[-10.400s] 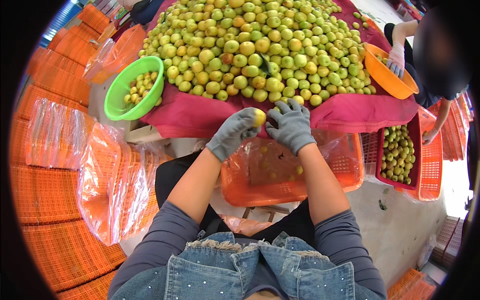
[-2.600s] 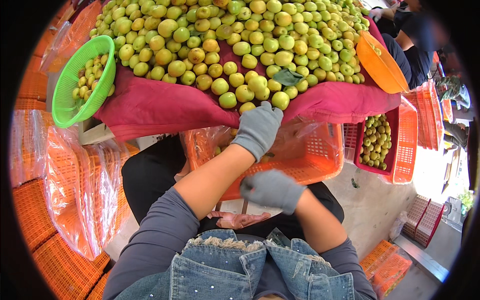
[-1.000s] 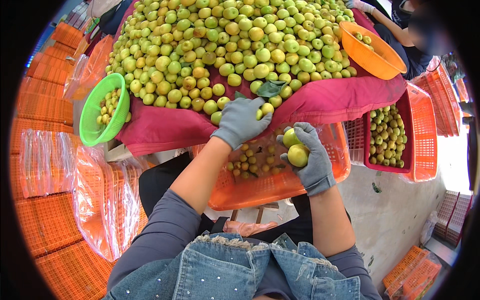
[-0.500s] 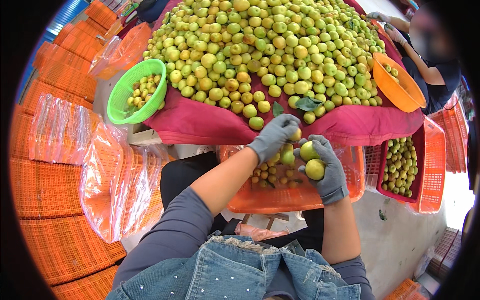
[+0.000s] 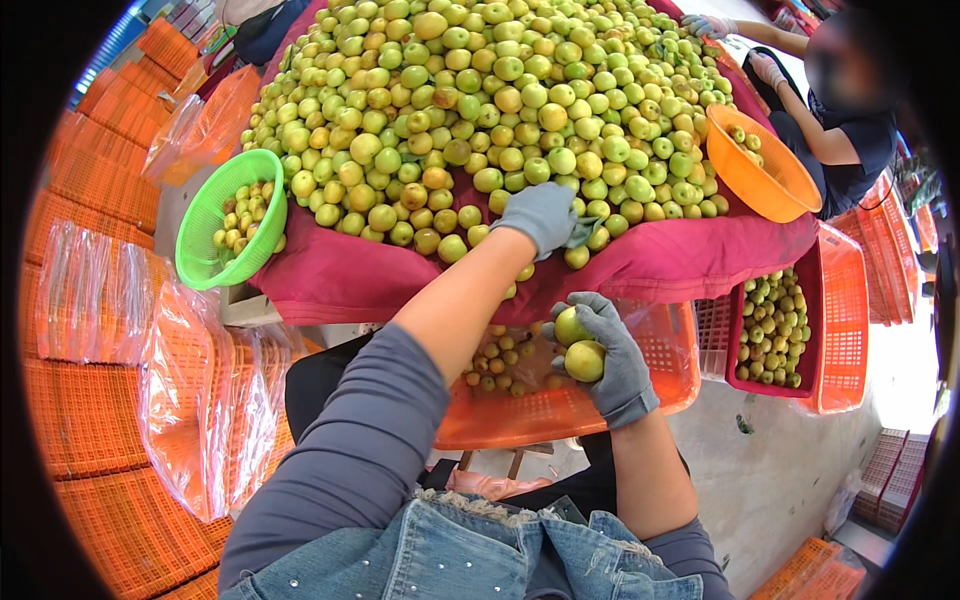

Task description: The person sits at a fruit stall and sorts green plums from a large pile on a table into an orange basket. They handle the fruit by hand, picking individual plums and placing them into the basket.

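Note:
My left hand [image 5: 542,217], in a grey glove, reaches to the near edge of a big heap of round green-yellow fruits [image 5: 440,100]. Its fingertips are hidden, close to a dark green leaf [image 5: 584,231]. Just under that wrist, two fruits [image 5: 526,271] show against the red cloth [image 5: 390,268]; whether they rest or fall, I cannot tell. My gloved right hand [image 5: 612,355] is closed round two fruits [image 5: 585,361], palm turned inward. It is held over an orange crate [image 5: 560,418] with smaller fruits [image 5: 500,358] inside.
A green basket [image 5: 195,235] of fruits stands at the left, an orange bowl [image 5: 775,190] at the right. A red-lined crate [image 5: 730,345] of fruits sits below it. Wrapped orange crates [image 5: 190,400] are stacked at left. Another person [image 5: 850,140] works at the far right.
My left hand has moved up and away from my right hand to the heap's edge; the fruit seen at its fingers no longer shows there. My right hand still holds two fruits. The view has shifted.

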Available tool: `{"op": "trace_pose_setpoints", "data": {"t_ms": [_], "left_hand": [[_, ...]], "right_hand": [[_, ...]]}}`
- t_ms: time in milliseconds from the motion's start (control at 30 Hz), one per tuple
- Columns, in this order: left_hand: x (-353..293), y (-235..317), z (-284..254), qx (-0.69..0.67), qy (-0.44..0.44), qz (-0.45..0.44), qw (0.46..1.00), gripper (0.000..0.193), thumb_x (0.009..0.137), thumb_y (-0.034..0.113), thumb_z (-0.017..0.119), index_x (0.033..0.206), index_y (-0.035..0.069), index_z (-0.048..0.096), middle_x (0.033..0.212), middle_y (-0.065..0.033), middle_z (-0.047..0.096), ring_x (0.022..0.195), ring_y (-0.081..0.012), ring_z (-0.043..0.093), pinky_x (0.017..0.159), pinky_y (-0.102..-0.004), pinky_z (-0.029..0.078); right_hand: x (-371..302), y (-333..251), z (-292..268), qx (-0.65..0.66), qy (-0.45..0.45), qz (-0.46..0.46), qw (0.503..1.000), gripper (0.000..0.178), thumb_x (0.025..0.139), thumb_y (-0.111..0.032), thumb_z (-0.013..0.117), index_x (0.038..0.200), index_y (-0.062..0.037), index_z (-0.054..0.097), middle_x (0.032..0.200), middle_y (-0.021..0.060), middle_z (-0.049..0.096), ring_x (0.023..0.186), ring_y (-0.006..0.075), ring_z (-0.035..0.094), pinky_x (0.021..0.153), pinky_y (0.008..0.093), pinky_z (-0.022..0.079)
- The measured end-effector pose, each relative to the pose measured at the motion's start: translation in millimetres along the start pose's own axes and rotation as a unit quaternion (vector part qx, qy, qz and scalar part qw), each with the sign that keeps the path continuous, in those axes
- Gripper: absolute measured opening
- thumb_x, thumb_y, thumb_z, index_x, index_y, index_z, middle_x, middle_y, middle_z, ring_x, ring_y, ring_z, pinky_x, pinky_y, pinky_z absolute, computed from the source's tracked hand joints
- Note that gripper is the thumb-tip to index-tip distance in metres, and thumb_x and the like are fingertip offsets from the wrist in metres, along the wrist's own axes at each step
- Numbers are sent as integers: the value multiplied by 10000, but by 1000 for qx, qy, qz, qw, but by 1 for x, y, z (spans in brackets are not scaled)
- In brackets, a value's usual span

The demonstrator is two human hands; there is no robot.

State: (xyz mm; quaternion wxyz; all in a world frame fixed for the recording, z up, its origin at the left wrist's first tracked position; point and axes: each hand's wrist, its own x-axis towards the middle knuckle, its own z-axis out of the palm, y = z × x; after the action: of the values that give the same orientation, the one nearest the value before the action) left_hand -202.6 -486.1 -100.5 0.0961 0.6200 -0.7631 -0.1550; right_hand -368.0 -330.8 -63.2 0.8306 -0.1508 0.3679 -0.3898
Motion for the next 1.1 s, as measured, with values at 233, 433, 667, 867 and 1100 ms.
{"op": "trace_pose_setpoints", "data": {"t_ms": [233, 433, 667, 867, 1100], "left_hand": [[-39, 1, -52, 14, -303, 84, 949, 530, 785, 585, 659, 989, 99, 710, 978, -147, 704, 898, -328, 678, 807, -430, 523], [61, 9, -32, 89, 93, 104, 986, 177, 911, 201, 543, 1026, 121, 651, 1012, -144, 660, 908, -327, 676, 770, -442, 553], [41, 42, 4, 175, -100, -20, 979, 257, 899, 202, 590, 1139, 134, 651, 1163, -144, 638, 1055, -286, 660, 791, -419, 564], [-38, 10, -46, -365, -192, -63, 909, 197, 869, 294, 671, 978, 135, 628, 868, -71, 623, 765, -197, 619, 698, -352, 529], [-81, -133, -88, 93, 176, -221, 955, 428, 941, 515, 539, 1039, 124, 685, 1060, -168, 611, 959, -334, 637, 799, -430, 528]], "right_hand": [[-14, -8, -6, 5, -12, 10, 1000, 280, 948, -214, 585, 1201, -118, 512, 1151, 101, 590, 1035, 259, 646, 655, 329, 611], [-13, -6, -8, -14, 4, -6, 1000, 304, 953, -230, 580, 1217, -99, 506, 1168, 112, 589, 1019, 252, 647, 645, 327, 597], [-6, -1, -3, -30, 3, 4, 1000, 313, 945, -237, 574, 1229, -120, 512, 1182, 113, 603, 1028, 269, 656, 650, 332, 591], [-6, -3, 0, -62, -9, 0, 998, 322, 938, -246, 583, 1229, -127, 511, 1179, 109, 606, 1021, 261, 663, 650, 328, 597], [1, 9, 6, -70, -8, 36, 997, 314, 937, -244, 591, 1222, -134, 516, 1167, 92, 610, 1005, 258, 666, 638, 334, 588]]}}
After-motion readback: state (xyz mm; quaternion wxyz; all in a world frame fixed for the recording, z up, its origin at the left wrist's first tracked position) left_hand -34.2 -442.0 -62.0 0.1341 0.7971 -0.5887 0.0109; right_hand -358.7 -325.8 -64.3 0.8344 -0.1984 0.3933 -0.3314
